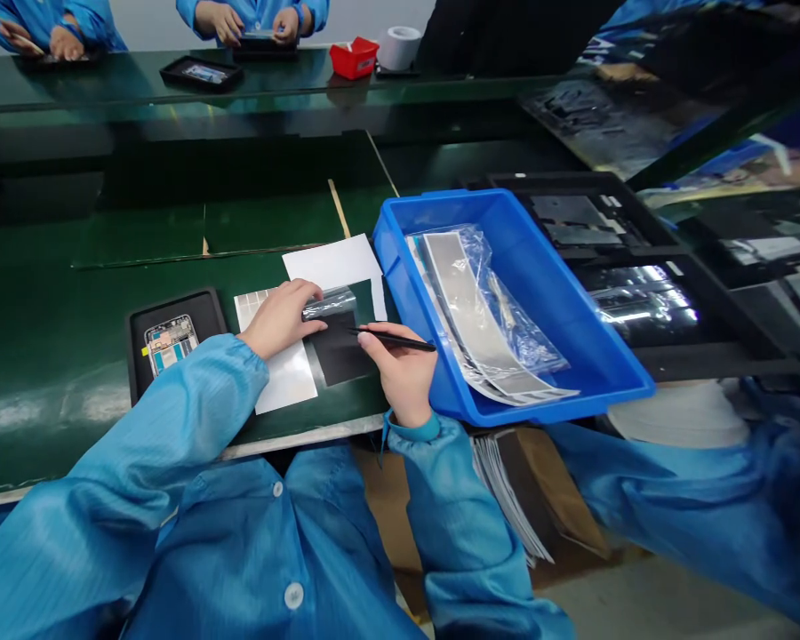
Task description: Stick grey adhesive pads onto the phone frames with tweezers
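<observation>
My left hand [281,320] is closed on the edge of a clear plastic film [333,303], which curls up from a black sheet [339,353] on the table. In my right hand [405,380] are slim black tweezers [404,340], their tips over the black sheet beside the film. Under my left wrist and the black sheet's left side lies a white backing sheet [286,384]. Another white sheet [326,260] rests just behind. Left of my left hand, an opened phone [172,342] sits in a black tray [135,333], partly hidden by my sleeve.
A blue bin [604,366] holding grey strips [470,307] and clear bags stands right of my right hand. Black trays [693,351] lie beyond it. Across the green table [33,311] are a red box [355,59], a white roll [398,48] and co-workers' hands [223,22].
</observation>
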### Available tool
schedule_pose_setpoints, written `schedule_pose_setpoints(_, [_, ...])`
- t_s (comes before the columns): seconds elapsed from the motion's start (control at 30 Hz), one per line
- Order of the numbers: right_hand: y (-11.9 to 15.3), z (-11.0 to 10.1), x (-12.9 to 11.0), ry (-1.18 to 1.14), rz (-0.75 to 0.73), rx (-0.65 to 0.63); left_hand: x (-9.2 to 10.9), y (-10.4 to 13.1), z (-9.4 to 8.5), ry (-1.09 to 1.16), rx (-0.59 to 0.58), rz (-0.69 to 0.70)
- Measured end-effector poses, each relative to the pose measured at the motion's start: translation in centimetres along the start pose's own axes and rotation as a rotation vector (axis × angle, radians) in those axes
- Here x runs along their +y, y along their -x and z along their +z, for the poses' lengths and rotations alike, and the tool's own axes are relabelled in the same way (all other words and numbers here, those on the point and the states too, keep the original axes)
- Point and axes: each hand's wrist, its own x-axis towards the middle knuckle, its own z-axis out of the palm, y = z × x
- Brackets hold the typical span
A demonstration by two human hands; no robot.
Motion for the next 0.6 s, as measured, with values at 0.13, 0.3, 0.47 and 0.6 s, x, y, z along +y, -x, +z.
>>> schedule_pose_setpoints(0.13, [-0.7,0.7,-0.3,0.01,-0.01,-0.02,-0.2,0.5,0.2,0.012,0.0,0.002])
schedule_pose_setpoints(0.3, [-1.3,1.3,0.1,-0.008,-0.066,-0.038,0.5,0.4,0.4,0.079,0.027,-0.046])
schedule_pose_setpoints(0.47, [-1.4,1.5,0.5,-0.007,-0.1,-0.07,1.2,1.0,0.1,0.078,0.005,-0.044])
schedule_pose_setpoints(0.6, [-1.3,1.7,0.7,-0.018,-0.143,-0.062,1.6,1.4,-0.1,0.032,0.001,-0.051])
